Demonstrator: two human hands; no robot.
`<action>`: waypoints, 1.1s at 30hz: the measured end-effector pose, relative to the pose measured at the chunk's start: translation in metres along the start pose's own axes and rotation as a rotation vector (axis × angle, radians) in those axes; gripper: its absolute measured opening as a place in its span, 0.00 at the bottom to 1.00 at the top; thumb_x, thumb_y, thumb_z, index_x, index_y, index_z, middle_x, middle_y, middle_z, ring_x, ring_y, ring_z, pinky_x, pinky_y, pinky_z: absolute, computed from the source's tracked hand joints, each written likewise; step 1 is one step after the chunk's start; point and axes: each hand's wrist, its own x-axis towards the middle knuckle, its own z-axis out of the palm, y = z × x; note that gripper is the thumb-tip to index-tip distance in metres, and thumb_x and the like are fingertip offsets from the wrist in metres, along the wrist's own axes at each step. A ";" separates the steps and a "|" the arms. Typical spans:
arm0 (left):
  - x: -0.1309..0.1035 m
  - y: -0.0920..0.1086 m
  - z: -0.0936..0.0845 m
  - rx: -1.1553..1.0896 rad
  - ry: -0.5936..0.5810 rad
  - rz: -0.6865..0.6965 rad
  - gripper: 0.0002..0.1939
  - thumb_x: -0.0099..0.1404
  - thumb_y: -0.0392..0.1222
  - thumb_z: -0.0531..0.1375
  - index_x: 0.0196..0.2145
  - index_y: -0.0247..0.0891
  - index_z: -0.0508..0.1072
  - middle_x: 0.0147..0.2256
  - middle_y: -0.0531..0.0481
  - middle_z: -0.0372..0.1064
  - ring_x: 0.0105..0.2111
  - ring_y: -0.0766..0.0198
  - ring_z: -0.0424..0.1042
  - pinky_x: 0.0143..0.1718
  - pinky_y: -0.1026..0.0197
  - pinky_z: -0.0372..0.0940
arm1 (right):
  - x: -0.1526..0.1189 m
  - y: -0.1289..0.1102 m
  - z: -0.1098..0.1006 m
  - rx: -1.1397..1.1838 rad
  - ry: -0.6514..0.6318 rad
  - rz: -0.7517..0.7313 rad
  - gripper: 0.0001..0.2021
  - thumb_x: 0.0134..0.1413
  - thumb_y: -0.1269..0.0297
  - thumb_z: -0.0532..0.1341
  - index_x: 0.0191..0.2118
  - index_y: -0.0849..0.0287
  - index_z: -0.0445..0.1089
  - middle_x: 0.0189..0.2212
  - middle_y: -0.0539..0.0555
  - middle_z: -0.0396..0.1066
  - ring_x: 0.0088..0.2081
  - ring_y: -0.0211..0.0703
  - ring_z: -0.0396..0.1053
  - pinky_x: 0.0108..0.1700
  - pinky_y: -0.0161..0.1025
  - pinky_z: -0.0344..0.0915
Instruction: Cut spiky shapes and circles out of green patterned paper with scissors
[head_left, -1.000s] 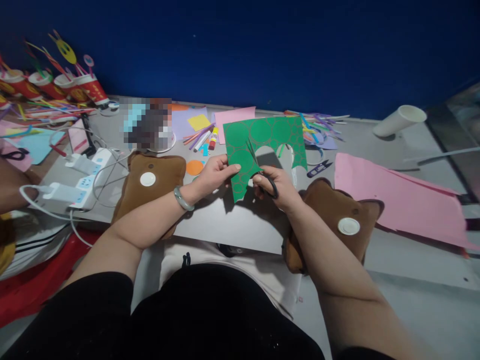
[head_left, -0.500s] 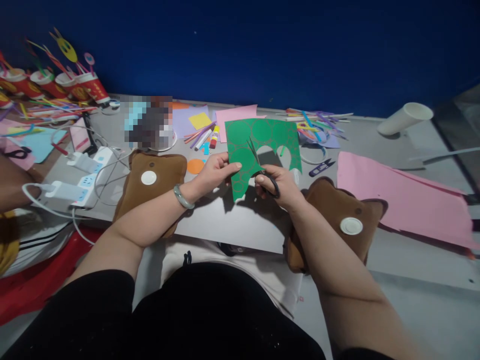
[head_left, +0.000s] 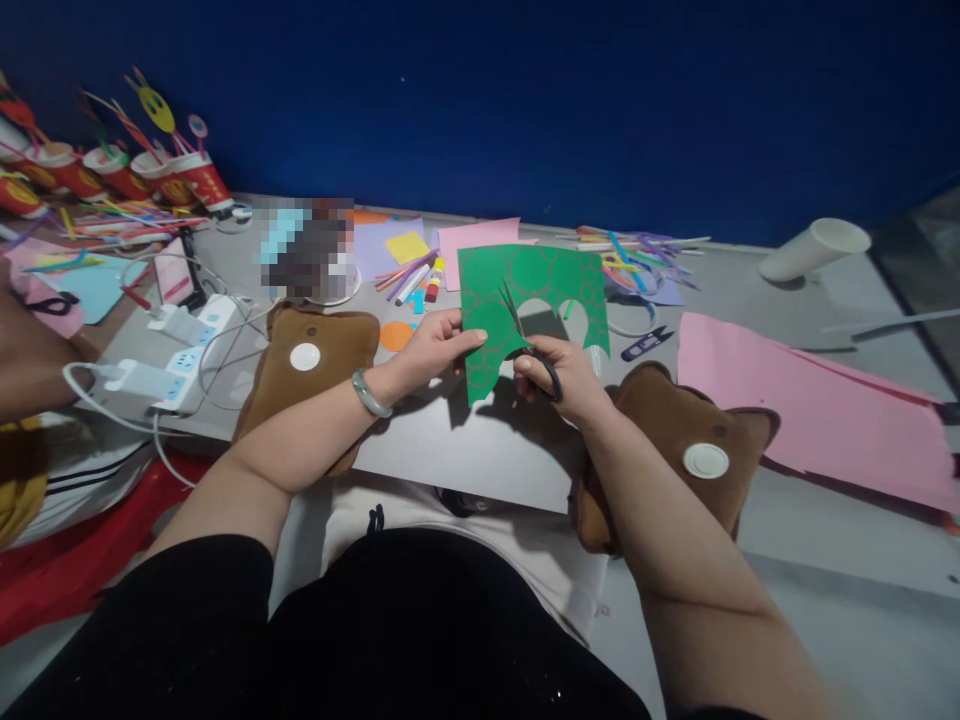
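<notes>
Markers (head_left: 415, 284), a glue stick (head_left: 434, 280) and a pink sheet (head_left: 810, 410) lie on the counter (head_left: 465, 455); a brown cushion (head_left: 675, 430) sits under the right forearm. The left hand (head_left: 442, 350) pinches the green paper (head_left: 544, 267) above the counter, broad side toward the camera. The right hand (head_left: 562, 375) grips scissors (head_left: 513, 310), blades slanting away and leftward across it.

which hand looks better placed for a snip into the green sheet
Right, most likely: the right hand holds the scissors with their blades at the green sheet. The left hand is busy gripping the sheet's left side.
</notes>
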 end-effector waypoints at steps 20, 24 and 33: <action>0.001 0.013 -0.007 0.077 -0.159 -0.116 0.29 0.58 0.65 0.73 0.31 0.37 0.70 0.19 0.58 0.65 0.15 0.74 0.62 0.17 0.68 0.56 | 0.002 -0.001 -0.006 0.021 -0.059 0.033 0.29 0.35 0.37 0.80 0.29 0.55 0.72 0.15 0.46 0.68 0.18 0.38 0.62 0.21 0.36 0.61; 0.001 0.016 -0.007 0.087 -0.173 -0.117 0.30 0.57 0.66 0.74 0.31 0.37 0.69 0.19 0.59 0.64 0.15 0.74 0.62 0.17 0.68 0.55 | 0.002 -0.001 -0.007 0.006 -0.048 0.028 0.29 0.35 0.37 0.80 0.29 0.56 0.73 0.15 0.46 0.68 0.18 0.37 0.63 0.21 0.35 0.59; 0.001 0.018 -0.008 0.109 -0.195 -0.103 0.31 0.58 0.69 0.72 0.32 0.37 0.69 0.20 0.59 0.66 0.15 0.75 0.62 0.17 0.69 0.55 | 0.001 -0.007 -0.006 0.011 -0.045 0.024 0.30 0.34 0.36 0.80 0.29 0.56 0.73 0.14 0.46 0.68 0.16 0.38 0.62 0.19 0.36 0.58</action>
